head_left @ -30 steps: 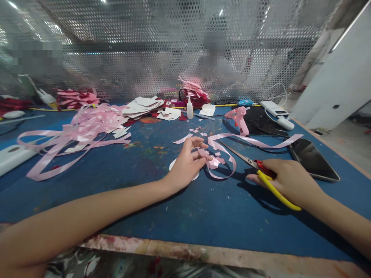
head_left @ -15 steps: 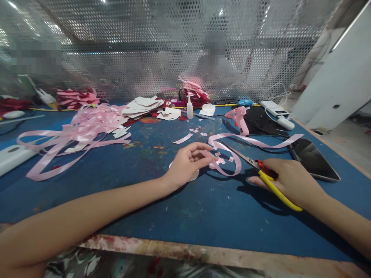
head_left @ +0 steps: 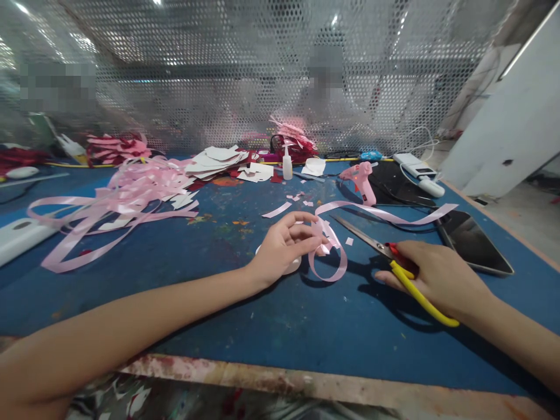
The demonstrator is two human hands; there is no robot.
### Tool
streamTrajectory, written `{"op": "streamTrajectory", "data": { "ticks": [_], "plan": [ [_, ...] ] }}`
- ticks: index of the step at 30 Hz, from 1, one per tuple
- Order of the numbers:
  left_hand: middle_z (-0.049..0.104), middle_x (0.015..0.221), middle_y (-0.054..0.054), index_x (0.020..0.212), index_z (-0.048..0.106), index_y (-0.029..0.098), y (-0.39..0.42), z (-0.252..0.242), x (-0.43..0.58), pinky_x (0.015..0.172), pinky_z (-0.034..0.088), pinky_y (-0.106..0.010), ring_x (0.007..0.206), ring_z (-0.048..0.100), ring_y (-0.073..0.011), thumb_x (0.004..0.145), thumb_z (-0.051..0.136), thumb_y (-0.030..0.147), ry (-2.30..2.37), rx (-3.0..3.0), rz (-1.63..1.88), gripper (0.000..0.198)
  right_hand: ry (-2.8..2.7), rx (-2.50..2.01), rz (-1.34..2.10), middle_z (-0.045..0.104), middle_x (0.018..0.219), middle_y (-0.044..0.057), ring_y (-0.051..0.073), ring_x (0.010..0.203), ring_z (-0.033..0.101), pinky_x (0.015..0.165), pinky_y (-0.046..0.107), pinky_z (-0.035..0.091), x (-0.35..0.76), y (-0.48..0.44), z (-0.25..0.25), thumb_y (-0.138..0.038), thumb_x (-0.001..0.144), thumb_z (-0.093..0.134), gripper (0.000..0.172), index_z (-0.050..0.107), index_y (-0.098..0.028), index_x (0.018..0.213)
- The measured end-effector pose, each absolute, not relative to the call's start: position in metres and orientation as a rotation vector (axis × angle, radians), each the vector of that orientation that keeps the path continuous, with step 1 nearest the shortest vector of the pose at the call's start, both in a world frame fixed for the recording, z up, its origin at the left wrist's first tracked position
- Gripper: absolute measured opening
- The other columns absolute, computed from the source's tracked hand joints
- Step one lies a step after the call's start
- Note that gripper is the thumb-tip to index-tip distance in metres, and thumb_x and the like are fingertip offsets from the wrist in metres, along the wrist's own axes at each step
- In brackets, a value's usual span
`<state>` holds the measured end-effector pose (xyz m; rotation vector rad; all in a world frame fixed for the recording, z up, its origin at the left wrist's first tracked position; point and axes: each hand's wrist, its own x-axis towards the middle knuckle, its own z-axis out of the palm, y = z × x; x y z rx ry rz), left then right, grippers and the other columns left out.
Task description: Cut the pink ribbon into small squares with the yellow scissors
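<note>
My left hand (head_left: 282,248) pinches a long pink ribbon (head_left: 376,212) near its end, so that it curls into a loop (head_left: 328,265) just right of the fingers. Under that hand lies a small white paper disc (head_left: 292,266). My right hand (head_left: 437,279) is closed round the yellow and red handles of a pair of scissors (head_left: 385,252). The blades lie closed on the blue table (head_left: 306,315), pointing up and left toward the ribbon. Small pink ribbon snippets (head_left: 349,240) are scattered between the hands.
A pink glue gun (head_left: 361,179), a glue bottle (head_left: 286,164), a black tablet (head_left: 475,242) and a white power bank (head_left: 417,171) lie at the back right. A heap of pink ribbon (head_left: 118,195) and white paper pieces (head_left: 223,160) sits at the left. A perforated metal screen stands behind.
My left hand has drawn the ribbon end toward itself, tightening and shifting the loop leftward. The right hand with the scissors has barely moved.
</note>
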<state>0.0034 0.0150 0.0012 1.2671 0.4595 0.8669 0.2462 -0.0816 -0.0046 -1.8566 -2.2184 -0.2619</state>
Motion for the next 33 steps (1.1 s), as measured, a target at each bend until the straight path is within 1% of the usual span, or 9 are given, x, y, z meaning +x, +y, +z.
{"op": "streamTrajectory", "data": {
  "ticks": [4, 8, 11, 13, 17, 19, 24, 28, 33],
  "plan": [
    [0.066, 0.069, 0.002, 0.095, 0.052, 0.016, 0.0153, 0.0028, 0.0031, 0.066, 0.049, -0.022, 0.065, 0.064, -0.0107, 0.073, 0.069, 0.015, 0.5, 1.289, 0.929, 0.028, -2.236, -1.896, -0.259, 0.051, 0.054, -0.001, 0.013, 0.045, 0.044, 0.048, 0.024, 0.025, 0.2462, -0.0824, -0.0089, -0.06, 0.077, 0.047, 0.043, 0.041, -0.022, 0.058],
    [0.066, 0.07, 0.001, 0.096, 0.053, 0.016, 0.0159, 0.002, 0.0031, 0.068, 0.05, -0.025, 0.068, 0.065, -0.0131, 0.072, 0.071, 0.018, 0.597, 1.319, 0.986, 0.031, -2.249, -1.886, -0.255, 0.052, 0.055, 0.0, 0.014, 0.045, 0.046, 0.047, 0.024, 0.023, 0.2443, -0.0827, -0.0091, -0.061, 0.076, 0.047, 0.044, 0.042, -0.021, 0.058],
    [0.069, 0.076, -0.003, 0.089, 0.058, 0.014, 0.0153, 0.0021, 0.0035, 0.07, 0.051, -0.025, 0.068, 0.066, -0.0132, 0.072, 0.07, 0.02, 0.616, 1.344, 0.925, 0.022, -2.267, -1.876, -0.256, 0.054, 0.056, 0.001, 0.015, 0.047, 0.049, 0.048, 0.025, 0.022, 0.243, -0.0828, -0.0085, -0.061, 0.077, 0.046, 0.044, 0.044, -0.021, 0.059],
    [0.07, 0.075, -0.003, 0.086, 0.058, 0.013, 0.0142, 0.003, 0.0042, 0.071, 0.051, -0.026, 0.069, 0.068, -0.0145, 0.072, 0.07, 0.019, 0.621, 1.339, 0.875, 0.019, -2.278, -1.859, -0.257, 0.055, 0.058, 0.001, 0.015, 0.049, 0.05, 0.048, 0.025, 0.022, 0.2426, -0.0832, -0.0089, -0.061, 0.077, 0.045, 0.043, 0.045, -0.021, 0.06],
    [0.071, 0.07, -0.001, 0.098, 0.048, 0.016, 0.0124, 0.0042, 0.0055, 0.071, 0.052, -0.027, 0.067, 0.069, -0.0151, 0.071, 0.07, 0.013, 0.593, 1.271, 0.841, 0.035, -2.305, -1.82, -0.275, 0.054, 0.057, 0.001, 0.015, 0.048, 0.049, 0.049, 0.026, 0.022, 0.2424, -0.0847, -0.0111, -0.06, 0.078, 0.045, 0.043, 0.046, -0.021, 0.061],
    [0.071, 0.069, 0.001, 0.1, 0.044, 0.017, 0.0125, 0.0039, 0.0056, 0.072, 0.051, -0.027, 0.067, 0.069, -0.0145, 0.07, 0.069, 0.011, 0.562, 1.253, 0.837, 0.04, -2.327, -1.811, -0.271, 0.054, 0.058, 0.0, 0.015, 0.049, 0.05, 0.049, 0.026, 0.022, 0.242, -0.0854, -0.0119, -0.059, 0.079, 0.045, 0.042, 0.047, -0.021, 0.061],
    [0.071, 0.073, 0.0, 0.102, 0.042, 0.018, 0.0136, 0.0019, 0.0046, 0.075, 0.051, -0.028, 0.07, 0.069, -0.0152, 0.071, 0.067, 0.008, 0.533, 1.29, 0.802, 0.041, -2.348, -1.82, -0.264, 0.055, 0.058, 0.001, 0.015, 0.05, 0.051, 0.049, 0.026, 0.021, 0.2401, -0.0859, -0.0113, -0.06, 0.081, 0.042, 0.045, 0.049, -0.02, 0.062],
    [0.071, 0.074, -0.001, 0.102, 0.042, 0.018, 0.0138, 0.001, 0.0044, 0.076, 0.051, -0.031, 0.073, 0.07, -0.0175, 0.071, 0.067, 0.01, 0.544, 1.322, 0.8, 0.041, -2.344, -1.81, -0.255, 0.057, 0.059, 0.002, 0.015, 0.049, 0.052, 0.049, 0.026, 0.02, 0.2396, -0.0859, -0.0107, -0.06, 0.082, 0.04, 0.046, 0.051, -0.02, 0.062],
    [0.07, 0.074, -0.001, 0.102, 0.04, 0.019, 0.0127, 0.0022, 0.0055, 0.077, 0.05, -0.032, 0.073, 0.07, -0.0172, 0.072, 0.067, 0.013, 0.548, 1.332, 0.796, 0.04, -2.324, -1.821, -0.261, 0.053, 0.052, 0.002, 0.014, 0.044, 0.048, 0.048, 0.027, 0.018, 0.2399, -0.0858, -0.0118, -0.063, 0.082, 0.035, 0.053, 0.048, -0.02, 0.055]
  ]
}}
